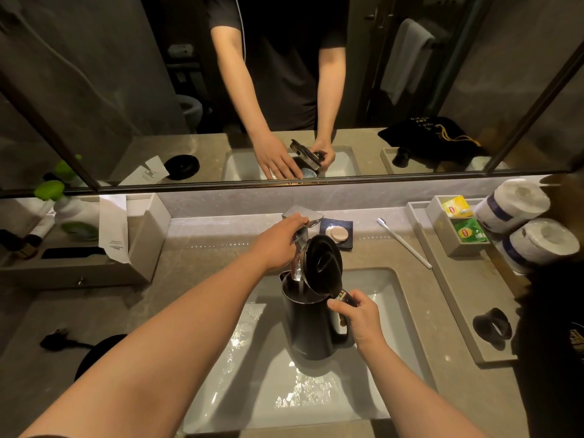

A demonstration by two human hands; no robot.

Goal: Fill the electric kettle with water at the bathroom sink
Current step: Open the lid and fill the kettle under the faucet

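Observation:
A black electric kettle (pixel 311 327) stands upright inside the white sink basin (pixel 388 298), its round lid (pixel 323 263) flipped open. My right hand (pixel 358 317) is closed around the kettle's handle on its right side. A chrome faucet (pixel 301 216) reaches over the kettle's mouth, and a stream of water (pixel 300 279) runs from the spout into the opening. My left hand (pixel 278 245) rests on the faucet's lever, fingers wrapped over its top.
A soap dish with a round soap (pixel 337 234) sits behind the kettle. A white toothbrush (pixel 404 242) lies on the counter to the right, beside a tray with tea bags (pixel 464 230) and paper rolls (pixel 515 207). The kettle's round base (pixel 94 355) lies at left.

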